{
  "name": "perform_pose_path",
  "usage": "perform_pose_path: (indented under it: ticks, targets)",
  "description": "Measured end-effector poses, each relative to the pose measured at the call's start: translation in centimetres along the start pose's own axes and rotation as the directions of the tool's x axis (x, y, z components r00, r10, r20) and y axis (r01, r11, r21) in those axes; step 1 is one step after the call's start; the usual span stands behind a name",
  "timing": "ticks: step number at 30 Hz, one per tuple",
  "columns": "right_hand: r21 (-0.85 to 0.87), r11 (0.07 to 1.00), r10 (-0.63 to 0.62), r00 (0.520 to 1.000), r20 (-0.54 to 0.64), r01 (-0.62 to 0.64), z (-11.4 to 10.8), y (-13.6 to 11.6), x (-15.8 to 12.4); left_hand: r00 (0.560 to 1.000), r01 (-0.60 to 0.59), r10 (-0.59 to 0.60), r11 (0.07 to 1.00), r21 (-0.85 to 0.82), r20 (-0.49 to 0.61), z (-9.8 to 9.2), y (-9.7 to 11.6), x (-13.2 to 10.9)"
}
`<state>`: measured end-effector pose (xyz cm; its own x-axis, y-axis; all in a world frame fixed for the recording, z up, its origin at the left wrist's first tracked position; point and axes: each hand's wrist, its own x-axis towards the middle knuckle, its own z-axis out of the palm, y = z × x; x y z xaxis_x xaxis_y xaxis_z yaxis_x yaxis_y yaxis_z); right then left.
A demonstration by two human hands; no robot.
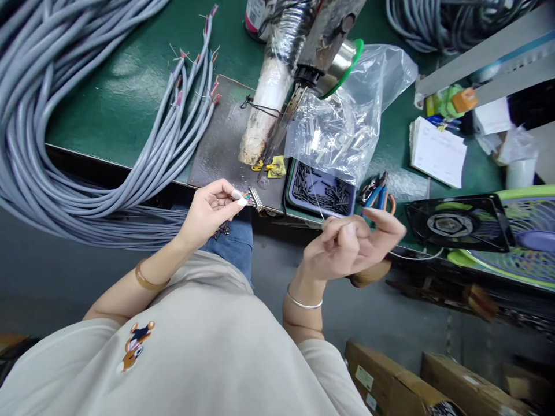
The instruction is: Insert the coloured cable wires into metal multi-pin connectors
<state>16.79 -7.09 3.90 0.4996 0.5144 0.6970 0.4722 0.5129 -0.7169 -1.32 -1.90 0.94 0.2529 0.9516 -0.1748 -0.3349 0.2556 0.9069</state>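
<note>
My left hand [211, 209] pinches the coloured wire ends of a grey cable just behind a small metal connector [255, 199], at the front edge of a dark metal plate [221, 144]. My right hand [351, 245] is raised to the right of it, fingers curled, pinching a thin solder wire [318, 199] that runs up toward the soldering iron tip [284, 124]. The iron sits in a wrapped stand [269, 98] above the plate. Yellow clips [273, 167] lie at the foot of the stand.
Bundles of grey cable [65, 115] with stripped ends cover the left of the green bench. A tray of small black parts [321, 190] sits under a clear plastic bag [347, 121]. Blue-handled cutters [377, 193], a small fan [459, 222], papers and cardboard boxes [390, 375] are on the right.
</note>
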Motion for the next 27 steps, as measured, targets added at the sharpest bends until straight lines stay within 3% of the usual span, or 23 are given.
perform_pose_path:
  ticks: [2, 4, 7, 9, 14, 18, 27]
  targets:
    - [-0.130, 0.992, 0.002, 0.999, 0.049, 0.004, 0.1, -0.2, -0.6, 1.000, -0.013, 0.013, 1.000, 0.018, -0.018, 0.1, 0.0, 0.2]
    - [-0.254, 0.966, 0.001, 0.981, 0.195, 0.049, 0.2, -0.2, -1.5, 0.999, -0.023, 0.024, 0.999, 0.044, -0.026, 0.3, 0.1, 0.3]
    - [-0.309, 0.928, -0.053, 0.893, 0.446, 0.209, 0.9, 0.3, -2.5, 0.999, -0.032, 0.034, 0.996, 0.078, -0.022, 0.4, 0.1, 0.4]
    - [-0.286, 0.921, -0.090, 0.857, 0.507, 0.265, 1.5, 0.9, -2.9, 0.999, -0.029, 0.030, 0.995, 0.091, -0.011, 0.4, 0.2, 0.5]
    - [-0.289, 0.912, -0.127, 0.872, 0.473, 0.290, 2.5, 2.3, -3.5, 1.000, -0.021, 0.019, 0.990, 0.137, 0.022, 0.5, -0.1, 0.8]
    - [-0.290, 0.902, -0.155, 0.867, 0.474, 0.320, 2.8, 2.6, -3.6, 0.987, -0.148, 0.159, 0.963, 0.227, -0.031, 1.1, -0.4, 1.1]
    - [-0.284, 0.935, -0.075, 0.902, 0.426, 0.211, 3.4, 2.6, -3.0, 0.927, -0.306, 0.368, 0.858, 0.414, -0.078, 2.0, -0.6, 1.3]
